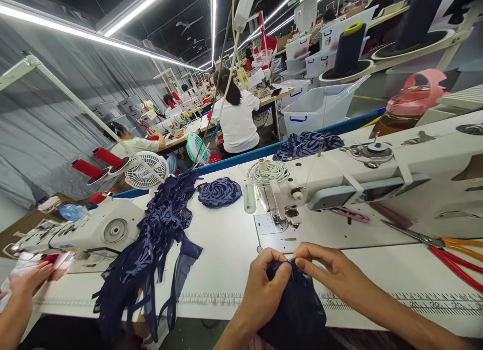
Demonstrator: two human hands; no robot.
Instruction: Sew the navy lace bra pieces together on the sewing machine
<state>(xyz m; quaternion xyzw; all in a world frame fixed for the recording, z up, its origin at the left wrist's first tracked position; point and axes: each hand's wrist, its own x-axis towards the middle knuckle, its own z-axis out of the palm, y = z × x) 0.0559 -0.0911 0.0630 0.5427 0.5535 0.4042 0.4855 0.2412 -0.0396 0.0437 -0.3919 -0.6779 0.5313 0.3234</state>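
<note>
Pinching navy fabric [298, 304], both hands [266, 284] [330, 267], near sewing machine [377, 172]

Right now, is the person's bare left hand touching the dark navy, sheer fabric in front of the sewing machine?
Touching. The head view shows the left hand pinching the dark navy, sheer fabric at its top edge.

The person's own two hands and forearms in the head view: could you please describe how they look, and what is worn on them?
The left hand and the right hand are bare, without gloves. The left forearm and the right forearm show no sleeve, watch, bracelet or marking. I see no ring, though parts are hidden.
</note>
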